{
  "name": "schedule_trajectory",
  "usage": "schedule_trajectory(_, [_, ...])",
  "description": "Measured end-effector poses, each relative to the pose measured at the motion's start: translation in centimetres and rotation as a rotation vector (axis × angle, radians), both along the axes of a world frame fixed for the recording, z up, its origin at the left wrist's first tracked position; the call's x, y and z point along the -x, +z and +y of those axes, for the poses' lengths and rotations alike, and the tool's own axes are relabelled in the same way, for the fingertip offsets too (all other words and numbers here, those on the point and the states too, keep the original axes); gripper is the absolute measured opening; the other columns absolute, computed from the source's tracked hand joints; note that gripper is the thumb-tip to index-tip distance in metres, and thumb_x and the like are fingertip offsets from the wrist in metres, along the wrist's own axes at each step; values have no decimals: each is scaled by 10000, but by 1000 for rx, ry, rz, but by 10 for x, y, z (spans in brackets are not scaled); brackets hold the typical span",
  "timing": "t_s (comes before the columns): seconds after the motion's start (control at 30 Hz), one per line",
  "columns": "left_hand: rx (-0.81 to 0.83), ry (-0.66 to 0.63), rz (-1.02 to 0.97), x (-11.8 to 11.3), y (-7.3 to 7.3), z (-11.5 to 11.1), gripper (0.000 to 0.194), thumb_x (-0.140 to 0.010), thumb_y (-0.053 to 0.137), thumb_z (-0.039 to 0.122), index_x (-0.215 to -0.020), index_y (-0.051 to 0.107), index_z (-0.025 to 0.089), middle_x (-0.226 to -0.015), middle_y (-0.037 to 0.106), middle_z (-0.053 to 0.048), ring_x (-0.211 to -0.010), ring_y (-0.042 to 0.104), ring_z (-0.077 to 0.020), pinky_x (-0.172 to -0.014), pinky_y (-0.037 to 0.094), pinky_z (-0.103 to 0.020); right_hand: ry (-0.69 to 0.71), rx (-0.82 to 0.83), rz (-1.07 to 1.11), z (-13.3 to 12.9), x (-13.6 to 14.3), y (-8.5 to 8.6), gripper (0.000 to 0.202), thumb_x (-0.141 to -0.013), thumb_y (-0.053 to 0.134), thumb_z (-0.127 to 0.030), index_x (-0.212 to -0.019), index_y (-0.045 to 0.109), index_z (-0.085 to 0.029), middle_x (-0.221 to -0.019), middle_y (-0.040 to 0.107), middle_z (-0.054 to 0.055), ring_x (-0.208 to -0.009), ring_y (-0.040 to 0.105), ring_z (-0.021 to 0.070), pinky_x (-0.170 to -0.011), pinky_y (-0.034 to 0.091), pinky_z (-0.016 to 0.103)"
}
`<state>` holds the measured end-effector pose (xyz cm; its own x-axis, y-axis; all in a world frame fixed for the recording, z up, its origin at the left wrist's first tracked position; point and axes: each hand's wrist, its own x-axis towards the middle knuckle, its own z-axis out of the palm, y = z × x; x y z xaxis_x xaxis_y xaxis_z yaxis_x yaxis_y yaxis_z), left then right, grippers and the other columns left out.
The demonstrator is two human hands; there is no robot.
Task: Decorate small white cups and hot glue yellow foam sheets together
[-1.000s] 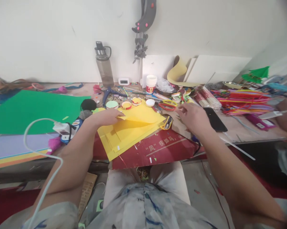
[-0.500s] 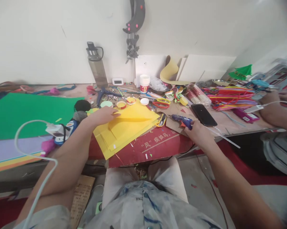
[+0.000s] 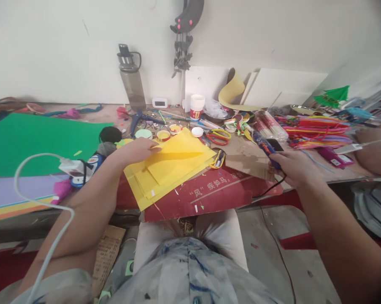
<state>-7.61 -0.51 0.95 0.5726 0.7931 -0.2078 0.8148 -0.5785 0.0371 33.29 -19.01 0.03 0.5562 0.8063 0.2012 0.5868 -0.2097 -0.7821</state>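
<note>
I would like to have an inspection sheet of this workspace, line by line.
Surface: brown table, red cardboard on it.
Things in hand: yellow paper, several sheets; blue glue gun.
Clutter: scissors, phone, paper scraps.
Grip: left hand on yellow paper, right hand around blue glue gun.
Cables: dark cord near right hand; white cable loops at left.
Surroundings: bottle by wall; another person's arm at far right.

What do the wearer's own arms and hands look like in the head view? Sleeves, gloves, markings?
Both hands, left and right, are bare: no gloves and no rings that I can make out. The forearms are uncovered too. Loose, short, pale grey fabric sleeves with blue markings show at the left upper arm; the right sleeve is not clearly visible.
</note>
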Motion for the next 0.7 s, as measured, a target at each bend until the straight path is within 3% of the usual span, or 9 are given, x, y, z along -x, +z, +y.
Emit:
schedule_trajectory(0.07, [10,-35,14,0,-3,1,538,-1011,336,409,-1292,720,157,-1352,718,-152,-1245,667,-314,-1071,484,-372,-89,49,320,-8,-4,2,146,-721,649,-233,-587,593,-221,-578,613,78,-466,549,175,-395,384,278])
schedule_trajectory(0.13, [12,-45,42,-1,-5,1,530,-1003,346,386,-1307,711,150,-1375,704,-161,-1277,646,-329,-1096,467,-394,-123,50,504,-17,-5,8,49,-699,682,-190,-655,660,-193,-684,680,108,-476,526,140,-371,358,240])
schedule_trajectory(0.27, [23,-5,25,-1,-3,0,516,-1009,353,374,-1325,700,159,-1389,696,-153,-1305,625,-329,-1120,449,-400,-22,14,329,-36,3,24,104,-697,741,-234,-759,667,-195,-784,733,103,-496,535,118,-362,369,216])
schedule_trajectory(0.4, [-9,23,45,-4,0,-3,489,-1010,354,356,-1287,709,168,-1367,711,-130,-1300,631,-308,-1102,459,-360,-30,-67,139,-50,15,38,392,-635,848,-363,-951,646,-248,-697,710,46,-500,579,164,-386,426,276])
schedule_trajectory(0.47, [-49,41,39,-6,2,-5,482,-1005,368,344,-1313,697,172,-1371,712,-118,-1301,634,-297,-1093,462,-334,-48,-144,99,-51,25,47,499,-612,885,-395,-1035,650,-271,-838,749,69,-592,641,189,-468,515,334])
schedule_trajectory(0.57, [-83,109,-30,-9,3,-7,506,-1021,376,385,-1353,676,149,-1375,709,-135,-1293,640,-310,-1082,469,-332,21,-212,50,-42,46,64,484,-635,895,-363,-1061,683,-275,-1085,757,102,-869,719,229,-717,621,402])
schedule_trajectory(0.63, [-92,147,-93,-9,3,-7,504,-1031,373,405,-1304,697,133,-1333,725,-152,-1260,658,-317,-1064,481,-340,112,-203,100,-30,63,76,427,-666,885,-364,-1026,679,-260,-997,748,68,-846,707,207,-706,617,364])
schedule_trajectory(0.7, [-94,165,-154,-9,1,-6,486,-1035,366,405,-1205,727,129,-1259,750,-159,-1202,683,-317,-1035,498,-348,335,-173,289,-15,82,85,334,-764,838,-426,-975,644,-256,-798,675,1,-675,650,156,-586,586,307])
